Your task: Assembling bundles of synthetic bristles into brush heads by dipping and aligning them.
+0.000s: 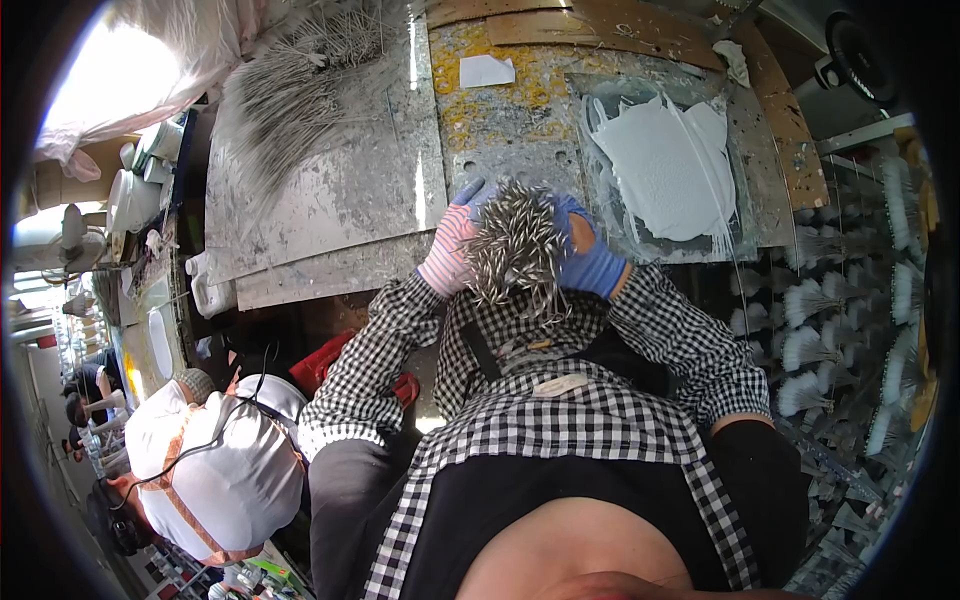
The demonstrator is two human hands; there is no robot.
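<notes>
A thick bundle of thin rods [513, 243] with pale tips is held end-on in front of my apron, at the table's near edge. My left hand [448, 250], in a pink-and-white striped glove with blue fingertips, closes round its left side. Around the right side curls my right hand [594, 263], in a blue glove with bare skin showing near the thumb. The inner fingers of both hands are partly hidden by the bundle. Some rods stick out unevenly at the bottom, and the far ends of the bundle cannot be seen.
A loose heap of long grey rods [290, 110] lies on the worn table [340, 235] at left. White paste [670, 165] covers a board at right, near a white paper [487, 70]. White-tipped bundles [810, 330] hang on racks at right. A co-worker [220, 460] is close at left.
</notes>
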